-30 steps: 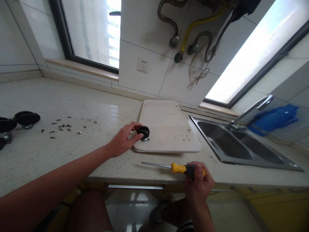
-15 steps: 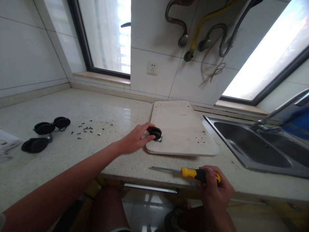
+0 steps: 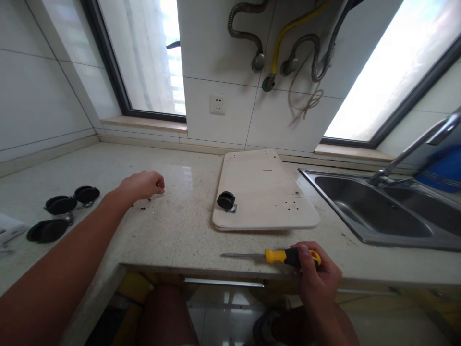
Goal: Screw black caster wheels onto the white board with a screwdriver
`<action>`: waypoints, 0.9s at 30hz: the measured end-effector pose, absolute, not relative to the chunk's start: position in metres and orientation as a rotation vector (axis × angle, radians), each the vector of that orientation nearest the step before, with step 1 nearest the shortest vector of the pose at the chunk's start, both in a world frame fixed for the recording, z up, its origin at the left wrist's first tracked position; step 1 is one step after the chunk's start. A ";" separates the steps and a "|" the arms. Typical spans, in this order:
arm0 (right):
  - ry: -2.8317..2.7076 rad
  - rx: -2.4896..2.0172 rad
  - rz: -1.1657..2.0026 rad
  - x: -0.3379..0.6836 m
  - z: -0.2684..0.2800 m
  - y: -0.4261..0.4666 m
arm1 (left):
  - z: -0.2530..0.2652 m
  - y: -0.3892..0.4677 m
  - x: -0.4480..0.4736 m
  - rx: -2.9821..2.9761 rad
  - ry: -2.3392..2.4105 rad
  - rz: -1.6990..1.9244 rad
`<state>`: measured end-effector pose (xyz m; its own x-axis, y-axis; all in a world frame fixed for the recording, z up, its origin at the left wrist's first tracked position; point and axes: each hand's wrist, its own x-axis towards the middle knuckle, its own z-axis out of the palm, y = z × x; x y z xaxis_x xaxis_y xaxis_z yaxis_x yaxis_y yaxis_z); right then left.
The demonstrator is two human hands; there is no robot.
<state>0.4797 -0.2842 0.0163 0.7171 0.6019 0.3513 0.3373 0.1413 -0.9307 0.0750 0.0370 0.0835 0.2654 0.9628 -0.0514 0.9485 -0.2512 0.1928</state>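
Note:
My left hand (image 3: 143,185) is down at the countertop on the left, thumb and fingers pinched together; what they hold, if anything, is too small to make out. Close by lie a few small dark screws (image 3: 143,208), others being hidden behind the hand and forearm. In my right hand (image 3: 319,269) is a screwdriver (image 3: 275,256) with a yellow and black handle, its shaft pointing left over the counter's front edge. A black caster wheel (image 3: 226,200) rests, untouched, on the front left corner of a pale board (image 3: 257,185) that has groups of screw holes.
Several more black casters (image 3: 60,205) stand on the counter (image 3: 180,216) at the left, with a white object (image 3: 10,229) beside them. A steel double sink (image 3: 360,204) with a faucet (image 3: 414,149) is on the right. Pipes and a socket (image 3: 217,105) are on the wall.
My left hand has let go of the caster on the board and moved left to the screws. The right hand still holds the screwdriver in about the same place. The view has shifted slightly.

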 end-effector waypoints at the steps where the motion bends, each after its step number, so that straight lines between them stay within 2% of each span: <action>1: -0.822 -1.465 0.220 0.480 0.016 -0.284 | 0.080 0.038 0.073 2.323 1.818 0.083; 7: -0.805 -1.452 0.214 0.477 0.015 -0.284 | 0.063 0.038 0.077 2.260 1.878 0.077; 13: -0.805 -1.406 0.230 0.479 0.011 -0.282 | 0.065 0.033 0.093 2.277 1.782 0.282; 16: -0.775 -1.345 0.262 0.484 0.004 -0.281 | 0.078 0.020 0.118 2.303 1.552 0.426; 22: -0.719 -1.162 0.305 0.490 -0.008 -0.287 | 0.117 -0.041 0.177 2.248 0.789 0.751; 27: -0.591 -1.062 0.254 0.475 -0.007 -0.304 | 0.131 -0.083 0.200 2.133 0.472 0.739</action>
<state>0.4753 -0.3039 -0.0074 0.8186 0.4687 0.3319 0.0821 0.4764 -0.8754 0.2001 -0.0828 0.1306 0.7586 0.5539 0.3431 0.0791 -0.6010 0.7953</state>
